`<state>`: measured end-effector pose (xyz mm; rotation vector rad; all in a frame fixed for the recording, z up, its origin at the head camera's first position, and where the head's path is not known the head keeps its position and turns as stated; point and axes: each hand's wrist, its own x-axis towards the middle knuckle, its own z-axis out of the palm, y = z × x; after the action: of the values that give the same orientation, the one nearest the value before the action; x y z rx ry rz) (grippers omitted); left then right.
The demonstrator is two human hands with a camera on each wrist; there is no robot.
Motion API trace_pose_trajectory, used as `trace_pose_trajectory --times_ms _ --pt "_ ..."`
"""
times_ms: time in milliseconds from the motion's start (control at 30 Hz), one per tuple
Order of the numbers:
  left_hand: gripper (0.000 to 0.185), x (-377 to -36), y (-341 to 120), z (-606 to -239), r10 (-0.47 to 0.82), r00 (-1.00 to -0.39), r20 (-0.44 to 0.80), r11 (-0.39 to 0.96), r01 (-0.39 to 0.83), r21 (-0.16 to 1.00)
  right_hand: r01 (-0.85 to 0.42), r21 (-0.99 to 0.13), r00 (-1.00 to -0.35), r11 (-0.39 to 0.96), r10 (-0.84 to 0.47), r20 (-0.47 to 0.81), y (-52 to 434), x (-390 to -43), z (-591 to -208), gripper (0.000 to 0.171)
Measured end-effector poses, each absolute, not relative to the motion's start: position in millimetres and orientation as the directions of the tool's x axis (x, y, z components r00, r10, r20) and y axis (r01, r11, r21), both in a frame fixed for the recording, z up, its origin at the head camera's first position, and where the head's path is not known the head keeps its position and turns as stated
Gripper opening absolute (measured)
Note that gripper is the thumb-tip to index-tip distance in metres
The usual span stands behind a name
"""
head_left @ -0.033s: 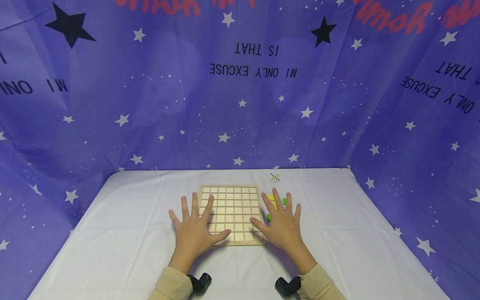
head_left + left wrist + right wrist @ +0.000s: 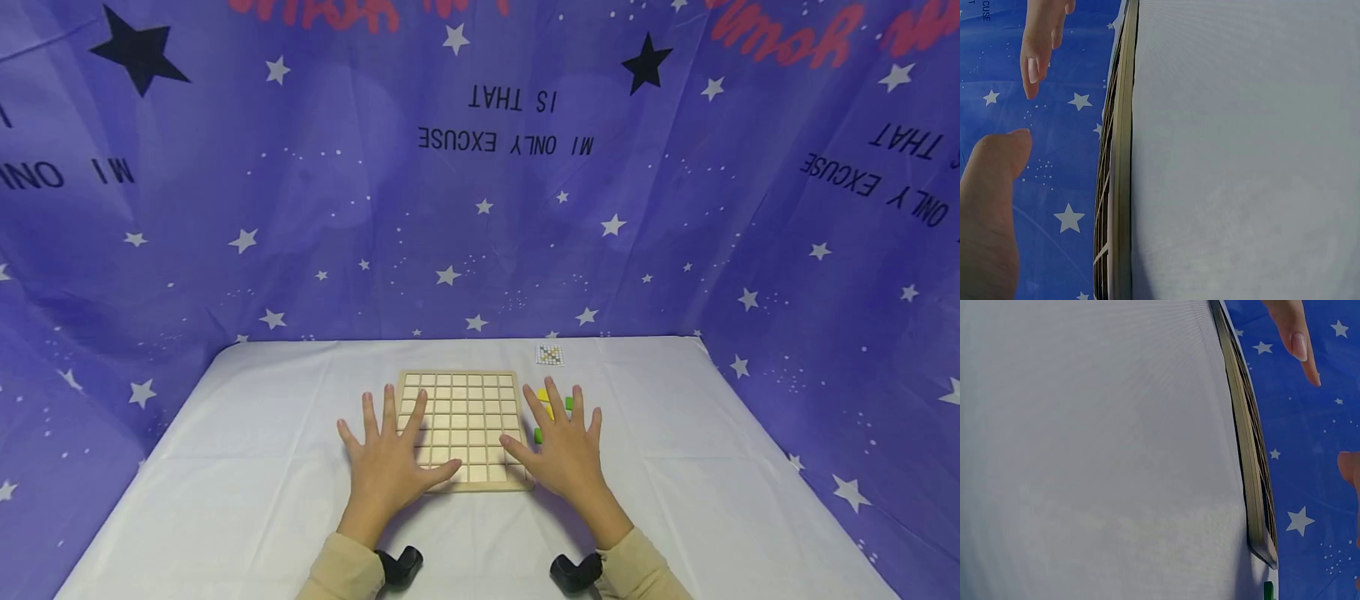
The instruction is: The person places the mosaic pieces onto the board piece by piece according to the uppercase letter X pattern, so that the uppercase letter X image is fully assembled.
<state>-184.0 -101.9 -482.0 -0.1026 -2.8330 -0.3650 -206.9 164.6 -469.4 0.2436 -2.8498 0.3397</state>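
Currently both hands lie flat with fingers straight and spread, palms down, holding nothing. Left hand (image 2: 390, 458): it rests at the left near corner of the square pale wooden grid board (image 2: 465, 408), with the index finger and thumb reaching over the board's left and near edges; the remaining fingers lie over the white tablecloth (image 2: 247, 467). Right hand (image 2: 561, 446): it rests just beside the board's right edge, thumb pointing toward the board's near right corner. Its fingers partly cover a small group of yellow and green blocks (image 2: 551, 408) lying on the cloth; whether the fingertips touch them cannot be told. The board lies flat at the centre of the table, between the two hands. A small white card with a coloured grid pattern (image 2: 550, 354) lies beyond the blocks, near the far edge. Both wrist views show the board edge-on against the cloth.
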Motion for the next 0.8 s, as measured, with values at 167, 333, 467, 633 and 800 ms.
trace_pose_trajectory --times_ms 167,333,467,633,800 --pt "0.119 -184.4 -101.8 -482.8 0.037 -0.957 0.289 0.964 0.11 0.24 -0.193 -0.204 -0.949 0.96 -0.129 0.289 166.6 -207.3 -469.8 0.091" --pt "0.119 -184.0 -102.3 -483.8 0.037 -0.956 0.291 0.964 0.111 0.242 -0.183 -0.203 -0.954 0.962 -0.124 0.272 170.2 -208.8 -470.1 0.091" --pt "0.121 -182.9 -103.5 -485.3 0.038 -0.958 0.285 0.96 0.114 0.256 -0.186 -0.214 -0.954 0.959 -0.125 0.272 175.1 -212.3 -472.5 0.089" --pt "0.128 -181.4 -105.4 -489.5 0.023 -0.962 0.272 0.956 0.101 0.275 -0.186 -0.229 -0.954 0.955 -0.12 0.276 185.2 -219.8 -476.3 0.085" --pt "0.132 -181.4 -108.4 -496.1 0.017 -0.969 0.245 0.953 0.09 0.29 -0.155 -0.263 -0.965 0.952 -0.089 0.245 202.4 -230.3 -478.2 0.079"
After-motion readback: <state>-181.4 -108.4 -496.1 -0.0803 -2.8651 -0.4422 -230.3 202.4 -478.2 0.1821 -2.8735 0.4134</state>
